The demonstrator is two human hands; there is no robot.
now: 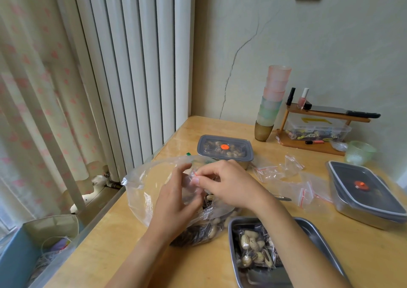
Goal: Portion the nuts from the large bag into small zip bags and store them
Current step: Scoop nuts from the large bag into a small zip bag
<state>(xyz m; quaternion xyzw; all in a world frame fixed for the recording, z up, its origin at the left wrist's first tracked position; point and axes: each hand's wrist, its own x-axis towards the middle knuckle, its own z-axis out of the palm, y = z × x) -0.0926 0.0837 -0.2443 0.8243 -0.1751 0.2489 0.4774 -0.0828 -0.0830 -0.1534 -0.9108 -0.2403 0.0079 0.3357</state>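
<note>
Small zip bag (193,183): held up over the open mouth of the large bag (143,190), with its red seal strip on top. I cannot tell through the fingers and plastic whether it has nuts in it.
Left hand (176,199): fingers curled round the small zip bag's body from the near-left side, holding it from below.
Right hand (226,184): thumb and fingertips pinch the red strip at the mouth, and the other fingers are bent in.
Large bag: clear plastic lying on the table (154,265), with its mouth gaping away from the person and the nuts (207,230) heaped at its near end.
Step in hand: the mouth of one small bag is being worked. This looks like either spreading it open for filling or pressing it closed, and I can't say which.
Next move calls for: if the bag is empty, one hand must hold the mouth wide while the other brings nuts up from the large bag. If it is full, the strip must be pressed along its whole length, and the bag then goes into the steel tray (231,243).
Steel tray: open, touching the near-right side of the large bag, with one filled small bag (253,250) already inside it.
Spoon (283,198): just right of the large bag, partly hidden behind the right forearm.
Empty zip bags (267,173): scattered to the right of the large bag.
Lidded container (224,148): just behind the large bag, closed, with nuts visible through the lid.
Second lidded container (363,190): well to the right of the large bag, also closed.
Progress: early by my reckoning, since many nuts and several empty bags remain.
</note>
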